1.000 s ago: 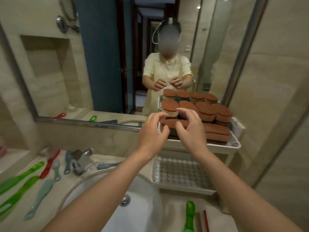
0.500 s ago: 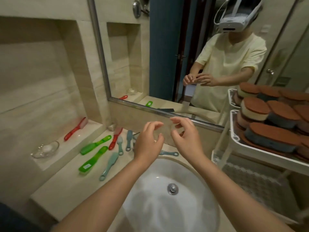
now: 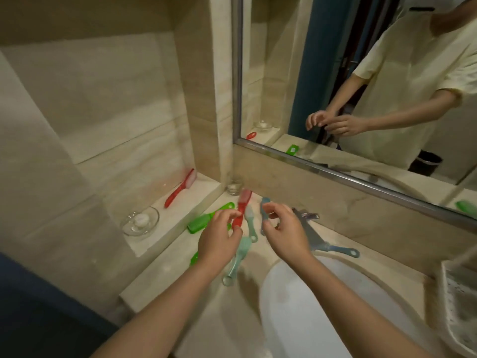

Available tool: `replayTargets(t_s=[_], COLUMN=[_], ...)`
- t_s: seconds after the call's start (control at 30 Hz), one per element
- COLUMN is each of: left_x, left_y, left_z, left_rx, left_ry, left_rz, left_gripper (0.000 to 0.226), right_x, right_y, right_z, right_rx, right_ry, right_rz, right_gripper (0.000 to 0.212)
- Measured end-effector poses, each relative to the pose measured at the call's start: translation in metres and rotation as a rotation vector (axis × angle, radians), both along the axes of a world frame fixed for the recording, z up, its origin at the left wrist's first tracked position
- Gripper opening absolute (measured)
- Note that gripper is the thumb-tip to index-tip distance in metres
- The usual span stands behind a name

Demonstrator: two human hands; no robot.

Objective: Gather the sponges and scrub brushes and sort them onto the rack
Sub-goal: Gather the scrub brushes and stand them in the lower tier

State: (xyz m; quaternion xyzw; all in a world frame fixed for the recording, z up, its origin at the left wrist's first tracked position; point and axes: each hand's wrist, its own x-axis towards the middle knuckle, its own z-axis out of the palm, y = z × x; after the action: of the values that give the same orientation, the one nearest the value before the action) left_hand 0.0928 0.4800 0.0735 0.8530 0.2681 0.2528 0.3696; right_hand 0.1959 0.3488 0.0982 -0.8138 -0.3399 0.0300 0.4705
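Several scrub brushes lie on the counter left of the sink: a green brush (image 3: pixel 200 223), a red brush (image 3: pixel 242 206), a pale teal brush (image 3: pixel 238 257) and a blue brush (image 3: pixel 263 205). Another red brush (image 3: pixel 180 188) rests on the wall ledge. My left hand (image 3: pixel 219 240) hovers over the green and red brushes with fingers loosely curled, holding nothing. My right hand (image 3: pixel 285 229) hangs over the blue brush, fingers relaxed and empty. Only a corner of the white rack (image 3: pixel 456 303) shows at the right edge.
A white sink basin (image 3: pixel 322 313) lies below my hands, with a chrome tap (image 3: pixel 307 218) and a blue brush (image 3: pixel 340 250) behind it. A glass dish (image 3: pixel 140 220) sits on the ledge, a small glass (image 3: pixel 235 186) in the corner. A mirror (image 3: pixel 361 86) covers the wall.
My view swung left from the rack with its sponges to the counter. Both hands came away from the rack empty and dropped toward the brushes beside the sink.
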Motion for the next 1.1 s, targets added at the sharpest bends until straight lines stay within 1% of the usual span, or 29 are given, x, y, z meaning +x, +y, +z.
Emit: replayTargets(t_s=[0.13, 0.23, 0.33, 0.5, 0.67, 0.97, 1.1], left_x=[-0.008, -0.012, -0.015, -0.012, 0.013, 0.058, 0.066], left_y=[0.051, 0.080, 0.106, 0.147, 0.179, 0.219, 0.228], left_z=[-0.012, -0.019, -0.025, -0.032, -0.032, -0.047, -0.062], left_rx=[0.000, -0.001, 0.015, 0.043, 0.060, 0.128, 0.116], left_ry=[0.063, 0.106, 0.152, 0.254, 0.403, 0.561, 0.650], left_rz=[0.024, 0.045, 0.050, 0.084, 0.136, 0.176, 0.217], left_gripper=[0.029, 0.030, 0.031, 0.038, 0.048, 0.057, 0.066], right_x=[-0.002, -0.002, -0.002, 0.006, 0.024, 0.054, 0.063], right_y=[0.053, 0.083, 0.109, 0.144, 0.166, 0.187, 0.192], right_z=[-0.019, -0.031, -0.043, -0.060, -0.072, -0.097, -0.106], right_rx=[-0.036, -0.076, -0.113, -0.180, -0.246, -0.275, -0.274], right_ry=[0.008, 0.041, 0.065, 0.069, 0.118, 0.169, 0.193], right_rz=[0.032, 0.044, 0.071, 0.097, 0.068, 0.069, 0.057], right_gripper=[0.030, 0.033, 0.038, 0.037, 0.038, 0.039, 0.039])
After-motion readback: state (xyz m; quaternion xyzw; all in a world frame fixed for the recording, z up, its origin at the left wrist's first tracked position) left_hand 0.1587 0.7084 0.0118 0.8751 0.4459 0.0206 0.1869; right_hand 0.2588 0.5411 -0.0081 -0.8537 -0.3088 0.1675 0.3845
